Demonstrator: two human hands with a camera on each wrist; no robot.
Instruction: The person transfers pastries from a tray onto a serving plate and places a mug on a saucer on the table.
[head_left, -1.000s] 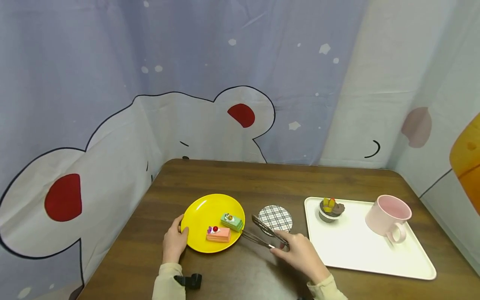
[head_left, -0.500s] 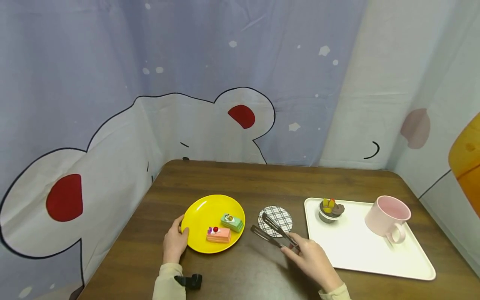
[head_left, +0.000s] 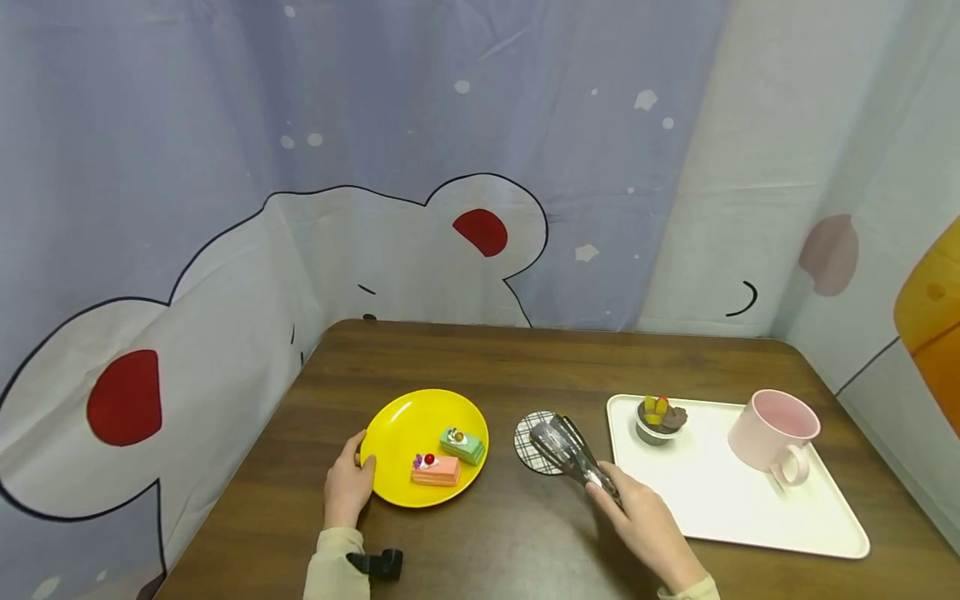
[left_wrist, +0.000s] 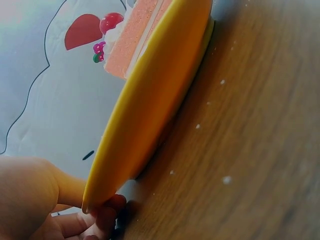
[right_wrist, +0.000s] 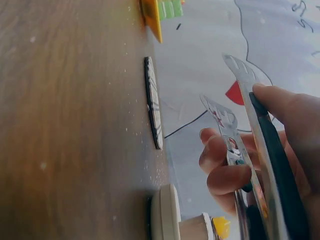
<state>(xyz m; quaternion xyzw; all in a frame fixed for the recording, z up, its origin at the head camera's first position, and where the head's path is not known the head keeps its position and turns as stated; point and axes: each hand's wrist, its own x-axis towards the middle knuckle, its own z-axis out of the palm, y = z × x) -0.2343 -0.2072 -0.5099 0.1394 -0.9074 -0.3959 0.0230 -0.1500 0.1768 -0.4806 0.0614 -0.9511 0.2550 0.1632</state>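
The right hand [head_left: 648, 525] gripped silvery metal tongs [head_left: 573, 462], thumb and fingers clamped on opposite arms, the tongs' tips apart and raised above the brown wooden table [head_left: 480, 550]. The left hand [head_left: 348, 483] pinched the left rim of a round, glossy yellow plate [head_left: 397, 442], which bore a pink rectangular cake slice [head_left: 437, 472] and, slightly farther, a green one [head_left: 465, 448]. Past the tips lay a round black-and-white checked coaster [head_left: 529, 458]; rightward, a rectangular cream tray [head_left: 727, 508] held a brown cupcake [head_left: 658, 423] and pink mug [head_left: 772, 433].
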